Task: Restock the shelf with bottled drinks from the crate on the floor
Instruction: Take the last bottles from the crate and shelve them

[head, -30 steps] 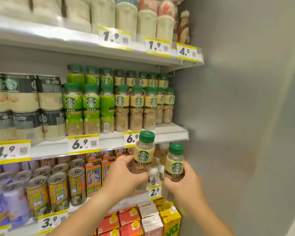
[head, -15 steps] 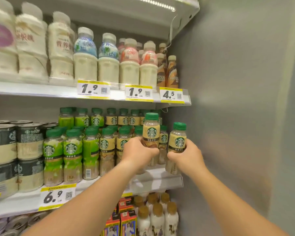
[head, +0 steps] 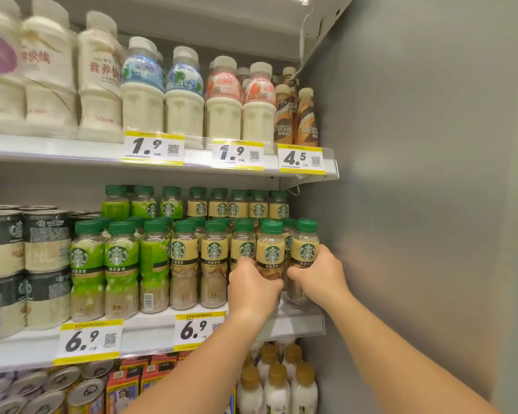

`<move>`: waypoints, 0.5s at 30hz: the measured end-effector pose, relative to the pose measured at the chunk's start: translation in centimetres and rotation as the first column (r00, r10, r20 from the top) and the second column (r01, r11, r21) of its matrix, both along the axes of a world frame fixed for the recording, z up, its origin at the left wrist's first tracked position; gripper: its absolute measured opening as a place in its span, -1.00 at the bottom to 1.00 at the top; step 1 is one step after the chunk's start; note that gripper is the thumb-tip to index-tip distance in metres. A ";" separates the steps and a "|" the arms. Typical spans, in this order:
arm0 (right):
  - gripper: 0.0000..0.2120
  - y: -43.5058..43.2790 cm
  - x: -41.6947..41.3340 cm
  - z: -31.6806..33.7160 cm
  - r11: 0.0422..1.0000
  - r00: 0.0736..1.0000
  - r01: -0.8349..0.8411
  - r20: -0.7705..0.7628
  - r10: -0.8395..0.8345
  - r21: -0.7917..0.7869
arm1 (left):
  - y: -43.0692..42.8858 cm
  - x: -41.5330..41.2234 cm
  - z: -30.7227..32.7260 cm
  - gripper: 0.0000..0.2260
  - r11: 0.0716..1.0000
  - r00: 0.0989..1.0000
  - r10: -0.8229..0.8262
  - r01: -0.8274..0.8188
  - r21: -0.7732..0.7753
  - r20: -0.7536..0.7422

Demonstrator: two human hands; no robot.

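Two green-capped coffee bottles with tan labels stand at the right end of the middle shelf [head: 293, 321], in front of the row of like bottles. My left hand [head: 253, 286] grips the lower part of one coffee bottle [head: 271, 249]. Around the bottom of the rightmost coffee bottle [head: 305, 248], beside the cooler's side wall, my right hand [head: 320, 273] is closed. Both bottles are upright, their bases at shelf level. The crate is out of view.
Green-label bottles [head: 120, 264] and stacked dark cans [head: 45, 264] fill the shelf to the left. White milk bottles [head: 186, 100] stand on the shelf above, small white bottles [head: 277, 386] and cans below. A grey wall [head: 416, 204] closes the right side.
Both hands have carried the two bottles up from below the shelf edge and pushed them in onto the middle shelf at its right end. The camera has tilted upward.
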State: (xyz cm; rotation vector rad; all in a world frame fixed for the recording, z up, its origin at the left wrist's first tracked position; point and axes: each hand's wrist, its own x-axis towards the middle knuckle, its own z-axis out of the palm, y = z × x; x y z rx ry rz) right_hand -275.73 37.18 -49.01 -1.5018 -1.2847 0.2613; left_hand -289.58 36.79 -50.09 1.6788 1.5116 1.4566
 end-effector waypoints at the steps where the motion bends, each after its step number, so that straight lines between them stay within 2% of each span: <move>1: -0.58 0.1 0.0 -0.3 1.000 1.000 0.003 -0.002 -0.003 -0.014 | -0.1 0.1 -0.2 -0.64 1.000 1.000 -0.001 0.001 0.001 0.011; 6: -0.53 0.3 0.0 -1.2 0.999 0.999 -0.001 -0.037 0.000 -0.033 | -0.1 0.4 -0.9 -0.68 0.998 0.999 0.032 -0.033 0.043 0.021; 10: -0.60 0.1 0.1 -2.1 1.000 1.000 -0.015 -0.016 0.015 -0.004 | -0.4 0.9 -1.3 -0.61 0.993 0.996 0.088 -0.089 0.074 0.017; 15: -0.67 -0.4 0.0 -3.7 1.000 1.000 -0.021 -0.016 0.022 0.020 | -0.7 1.3 -1.6 -0.67 0.994 0.997 0.081 -0.080 0.080 -0.005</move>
